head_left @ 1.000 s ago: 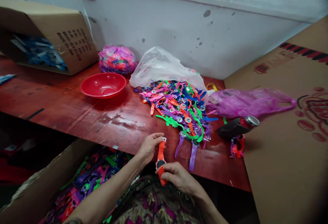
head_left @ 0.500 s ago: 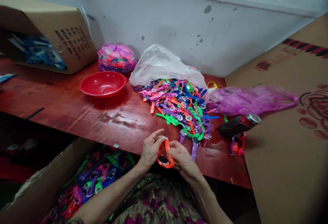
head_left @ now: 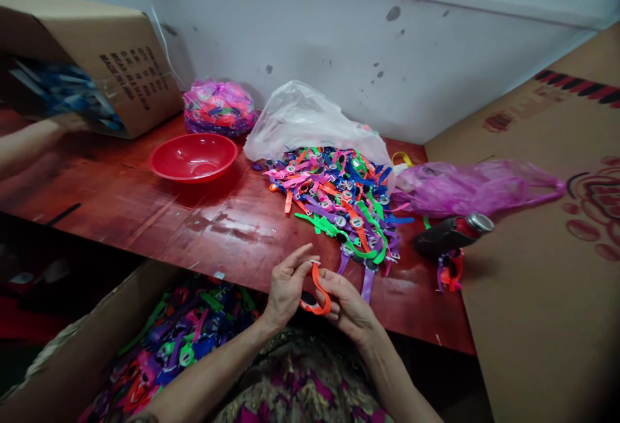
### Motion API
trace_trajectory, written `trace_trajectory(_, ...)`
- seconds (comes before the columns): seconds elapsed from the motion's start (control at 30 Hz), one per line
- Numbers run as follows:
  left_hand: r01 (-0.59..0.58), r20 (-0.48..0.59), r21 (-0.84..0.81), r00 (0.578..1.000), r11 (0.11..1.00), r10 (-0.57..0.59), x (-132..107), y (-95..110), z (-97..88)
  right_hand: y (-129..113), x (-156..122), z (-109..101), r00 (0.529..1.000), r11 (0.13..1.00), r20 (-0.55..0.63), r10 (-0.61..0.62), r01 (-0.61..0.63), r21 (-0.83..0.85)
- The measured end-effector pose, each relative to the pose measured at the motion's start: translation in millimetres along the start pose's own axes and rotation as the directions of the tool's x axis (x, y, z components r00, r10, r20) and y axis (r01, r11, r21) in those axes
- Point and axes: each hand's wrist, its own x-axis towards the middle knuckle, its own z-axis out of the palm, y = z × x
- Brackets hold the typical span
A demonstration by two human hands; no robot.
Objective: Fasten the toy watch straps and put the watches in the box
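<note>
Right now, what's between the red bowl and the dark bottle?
In the head view: a heap of colourful watches and, behind it, a whitish plastic bag.

I hold one orange watch between my two hands, its strap bent into an open loop: dark face low on the left, band curving up on the right to the pale buckle by my left fingertips.

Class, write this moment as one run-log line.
left hand: holds orange watch; right hand: holds same watch; watch pile: on table; bowl: on table
</note>
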Motion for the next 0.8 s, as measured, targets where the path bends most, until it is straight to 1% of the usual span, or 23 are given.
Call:
trace_trajectory(0.07, -0.021, 0.019, 0.005, 1.000, 1.000, 0.021, -1, 2, -0.2, 0, 0, 0, 1.000, 0.999, -0.021, -0.021, 0.020, -0.038)
trace_trajectory(0.1, -0.005, 0.028, -0.011, 1.000, 1.000, 0.005, -2, 2, 0.1, 0, 0, 1, 0.998, 0.997, -0.037, -0.045, 0.042, -0.064)
trace_trajectory(0.17, 0.094, 0.047, -0.105, 0.995, 0.990, -0.089, -2, 1, 1.5, 1, 1, 2, 0.987, 0.984, -0.091, -0.130, 0.117, -0.135)
trace_trajectory(0.23, 0.233, 0.088, -0.238, 0.972, 0.943, -0.218, -3, 0, 3.5, 4, 2, 3, 0.960, 0.958, -0.170, -0.224, 0.184, -0.222)
trace_trajectory(0.27, 0.286, 0.114, -0.292, 0.958, 0.913, -0.264, -3, -1, 4.2, 5, 2, 3, 0.942, 0.945, -0.209, -0.263, 0.207, -0.255)
trace_trajectory(0.3, 0.321, 0.143, -0.328, 0.946, 0.888, -0.290, -4, -2, 4.6, 5, 3, 3, 0.927, 0.935, -0.238, -0.290, 0.222, -0.277)
trace_trajectory(0.37, 0.349, 0.184, -0.341, 0.935, 0.873, -0.302, -5, -3, 4.1, 6, 3, 2, 0.914, 0.924, -0.251, -0.319, 0.241, -0.296)
trace_trajectory(0.43, 0.345, 0.197, -0.285, 0.934, 0.894, -0.298, -5, -3, 2.2, 4, 1, -1, 0.921, 0.920, -0.213, -0.325, 0.256, -0.298)
trace_trajectory(0.53, 0.346, 0.224, -0.119, 0.922, 0.931, -0.315, -7, -1, -1.1, 3, -3, -7, 0.947, 0.933, -0.157, -0.279, 0.229, -0.279)
trace_trajectory(0.63, 0.366, 0.269, -0.019, 0.898, 0.930, -0.348, -11, -4, -2.5, 6, -7, -13, 0.969, 0.961, -0.132, -0.211, 0.181, -0.208)
trace_trajectory(0.7, 0.364, 0.264, 0.023, 0.896, 0.931, -0.357, -13, -9, -3.3, 9, -7, -16, 0.976, 0.968, -0.114, -0.184, 0.160, -0.194)
trace_trajectory(0.73, 0.358, 0.259, 0.049, 0.897, 0.933, -0.358, -14, -11, -4.1, 10, -7, -18, 0.976, 0.964, -0.116, -0.183, 0.155, -0.218)
trace_trajectory(0.8, 0.353, 0.259, 0.116, 0.892, 0.928, -0.372, -15, -14, -7.0, 12, -6, -19, 0.964, 0.936, -0.147, -0.220, 0.166, -0.312)
